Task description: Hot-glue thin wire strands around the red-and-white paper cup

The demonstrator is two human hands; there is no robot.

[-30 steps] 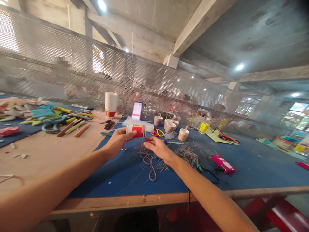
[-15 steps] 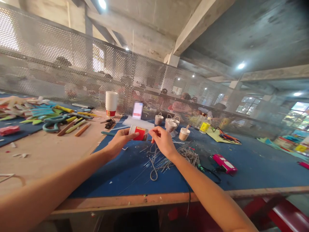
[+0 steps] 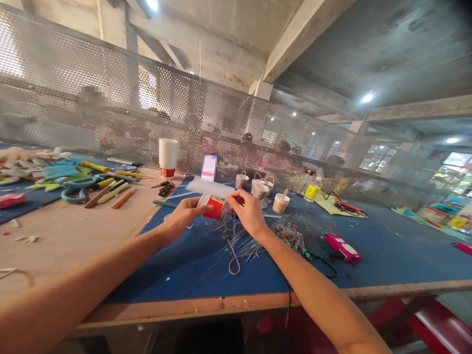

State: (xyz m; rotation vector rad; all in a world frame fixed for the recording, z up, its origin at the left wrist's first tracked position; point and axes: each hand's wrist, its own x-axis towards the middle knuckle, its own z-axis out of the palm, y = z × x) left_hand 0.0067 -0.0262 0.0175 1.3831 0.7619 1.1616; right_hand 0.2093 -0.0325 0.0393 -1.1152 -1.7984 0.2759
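My left hand (image 3: 184, 215) is closed around a red and white paper cup (image 3: 213, 206), which lies tilted on its side above the blue mat. Grey cord (image 3: 224, 211) covers the end of the cup nearest my right hand. With thumb and fingers pinched, my right hand (image 3: 248, 210) holds the cord beside that end; the exact pinch point is partly hidden. A length of the cord hangs down and ends in a loop (image 3: 234, 268) on the mat. Below my right hand lie thin clear rods (image 3: 250, 251) and a heap of grey cord (image 3: 291, 237).
Several cord-covered small cups (image 3: 281, 202) stand behind my hands, near a yellow-labelled bottle (image 3: 312, 192). At left are a stack of paper cups (image 3: 168, 155), scissors (image 3: 79, 189) and clay-coloured sticks (image 3: 124, 197). A pink glue-gun-like device (image 3: 342, 248) lies right. A perforated metal screen (image 3: 221, 118) rises behind.
The cup has tilted, its right end now lower, and more grey cord shows at that end. My right hand has shifted slightly up and left beside it.
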